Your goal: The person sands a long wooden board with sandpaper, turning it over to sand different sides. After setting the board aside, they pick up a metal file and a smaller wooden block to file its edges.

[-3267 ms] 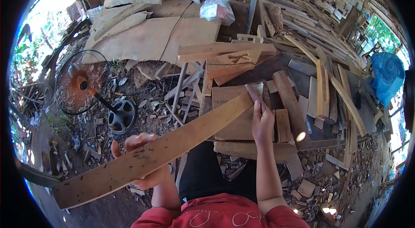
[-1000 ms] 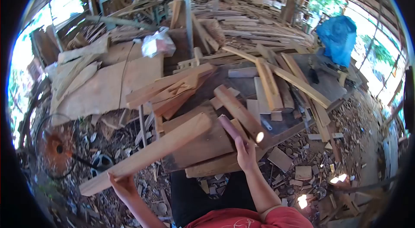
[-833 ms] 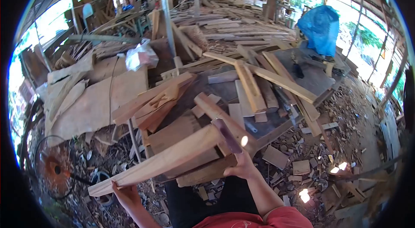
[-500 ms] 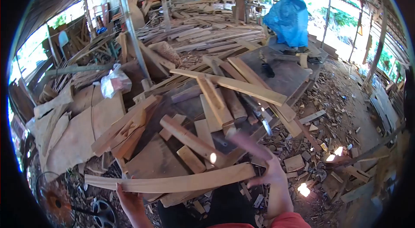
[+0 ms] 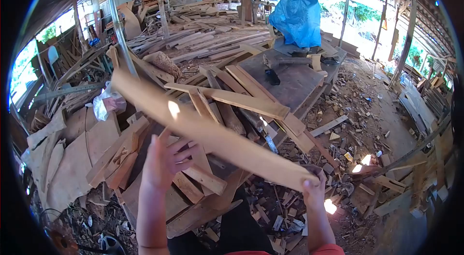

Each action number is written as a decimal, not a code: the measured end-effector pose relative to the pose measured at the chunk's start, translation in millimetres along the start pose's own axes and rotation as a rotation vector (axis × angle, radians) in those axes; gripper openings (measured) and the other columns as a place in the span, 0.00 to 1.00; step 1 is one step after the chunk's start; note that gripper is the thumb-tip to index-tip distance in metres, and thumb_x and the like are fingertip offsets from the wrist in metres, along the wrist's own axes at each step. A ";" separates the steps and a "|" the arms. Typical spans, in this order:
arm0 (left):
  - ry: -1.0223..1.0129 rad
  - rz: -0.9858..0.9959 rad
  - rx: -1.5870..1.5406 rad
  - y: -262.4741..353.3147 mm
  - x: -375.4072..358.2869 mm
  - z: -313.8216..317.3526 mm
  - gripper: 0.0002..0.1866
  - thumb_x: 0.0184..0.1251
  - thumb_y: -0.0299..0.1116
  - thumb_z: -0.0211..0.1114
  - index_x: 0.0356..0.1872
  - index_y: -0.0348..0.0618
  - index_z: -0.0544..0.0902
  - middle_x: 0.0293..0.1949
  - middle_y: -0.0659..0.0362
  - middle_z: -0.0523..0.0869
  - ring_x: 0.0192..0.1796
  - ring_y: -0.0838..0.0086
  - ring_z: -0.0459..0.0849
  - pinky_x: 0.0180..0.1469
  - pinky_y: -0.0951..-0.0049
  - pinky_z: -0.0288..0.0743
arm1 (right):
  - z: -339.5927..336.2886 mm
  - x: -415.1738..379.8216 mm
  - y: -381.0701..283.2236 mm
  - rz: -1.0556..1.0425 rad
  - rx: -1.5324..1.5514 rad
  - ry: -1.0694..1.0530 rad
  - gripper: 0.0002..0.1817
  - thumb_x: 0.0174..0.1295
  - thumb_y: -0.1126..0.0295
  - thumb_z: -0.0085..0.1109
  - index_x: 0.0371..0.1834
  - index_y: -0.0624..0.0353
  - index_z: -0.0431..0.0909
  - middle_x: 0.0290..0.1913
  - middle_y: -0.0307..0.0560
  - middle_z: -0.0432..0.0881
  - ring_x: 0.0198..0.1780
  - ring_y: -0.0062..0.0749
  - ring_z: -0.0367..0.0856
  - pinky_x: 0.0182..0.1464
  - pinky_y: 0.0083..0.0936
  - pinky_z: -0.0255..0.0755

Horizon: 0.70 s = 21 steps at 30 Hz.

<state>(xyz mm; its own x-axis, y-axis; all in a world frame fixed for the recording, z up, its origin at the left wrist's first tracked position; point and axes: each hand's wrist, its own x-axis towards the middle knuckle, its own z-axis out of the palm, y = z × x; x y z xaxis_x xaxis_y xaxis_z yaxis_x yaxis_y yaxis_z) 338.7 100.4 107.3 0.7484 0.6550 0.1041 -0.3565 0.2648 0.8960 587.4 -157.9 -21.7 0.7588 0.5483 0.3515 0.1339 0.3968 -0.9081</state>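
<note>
A long, slightly curved wooden board slants across the view, its far end blurred at the upper left. My right hand grips the near end, the thumb pressed on the board's end. Just below the board's middle, my left hand has its fingers spread, nothing held in them. Under the board lies a dark worktable stacked with loose wood pieces. A narrow plank crosses other strips there, and a saw blade shows beside them.
A blue plastic sheet covers something at the table's far end. A metal post rises at the left, near a white plastic bag. Wood offcuts litter the ground at right, and lumber piles fill the background.
The board has swung from nearly level to a steep slant, its left end raised and carried away from me. My left hand has let go of that end. The view has shifted rightward.
</note>
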 end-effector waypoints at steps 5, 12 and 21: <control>-0.233 0.166 0.177 -15.2 -35.4 33.3 0.32 0.64 0.53 0.53 0.57 0.34 0.67 0.48 0.38 0.77 0.51 0.48 0.78 0.51 0.55 0.74 | -16.9 43.8 2.3 0.164 0.320 0.304 0.28 0.48 0.61 0.67 0.51 0.61 0.68 0.44 0.45 0.76 0.47 0.32 0.75 0.43 0.34 0.72; -0.309 0.482 0.314 -20.5 -169.2 -56.9 0.24 0.65 0.49 0.55 0.43 0.33 0.77 0.43 0.36 0.79 0.50 0.47 0.78 0.53 0.49 0.70 | -51.4 128.0 -40.4 0.024 0.108 0.460 0.25 0.50 0.63 0.68 0.49 0.60 0.71 0.45 0.43 0.76 0.42 0.31 0.77 0.38 0.30 0.73; -0.241 0.802 0.157 16.3 -215.7 -41.5 0.24 0.62 0.55 0.57 0.45 0.44 0.80 0.28 0.56 0.83 0.29 0.61 0.81 0.35 0.61 0.70 | -57.5 191.5 -4.3 -0.075 -0.146 0.453 0.19 0.49 0.66 0.69 0.42 0.61 0.75 0.38 0.39 0.79 0.41 0.24 0.75 0.46 0.21 0.68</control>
<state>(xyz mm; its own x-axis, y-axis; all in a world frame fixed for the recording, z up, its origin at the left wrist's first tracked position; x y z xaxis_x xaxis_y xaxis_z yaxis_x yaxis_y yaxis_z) 148.2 -7.2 81.6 0.4073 0.4296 0.8059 -0.7614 -0.3276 0.5594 768.8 -97.0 36.5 0.9408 0.1332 0.3118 0.2621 0.2979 -0.9179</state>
